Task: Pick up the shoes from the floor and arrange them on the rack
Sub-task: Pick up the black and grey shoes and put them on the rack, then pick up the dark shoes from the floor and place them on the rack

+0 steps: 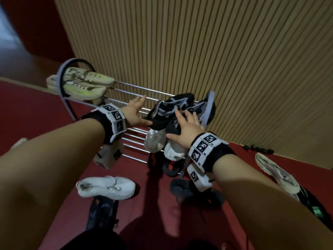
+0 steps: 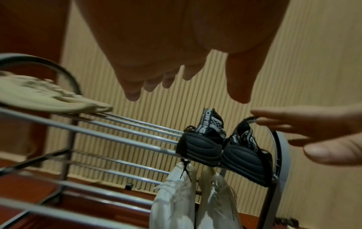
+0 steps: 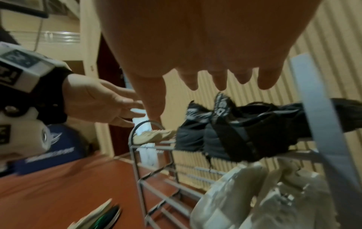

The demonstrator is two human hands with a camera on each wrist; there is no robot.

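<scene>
White sneaker (image 1: 106, 187) on red floor (image 1: 36, 112) before metal rack (image 1: 133, 91)

Ribbed beige wall panelling (image 1: 198, 42) across the upper centre and right of the head view, narrow vertical slats throughout. Dark red floor (image 1: 153, 195) over the lower half, meeting the panelling along a slanting line at right. Dark red wall or door surface (image 1: 36, 24) at upper left, beside a pale bluish patch of light in the corner (blurred, source unclear). Cream door frame (image 3: 88, 62) at upper left of the right wrist view, with a dark blue printed object (image 3: 58, 147) low at left, lettering unreadable. Dim, warm light overall.
</scene>
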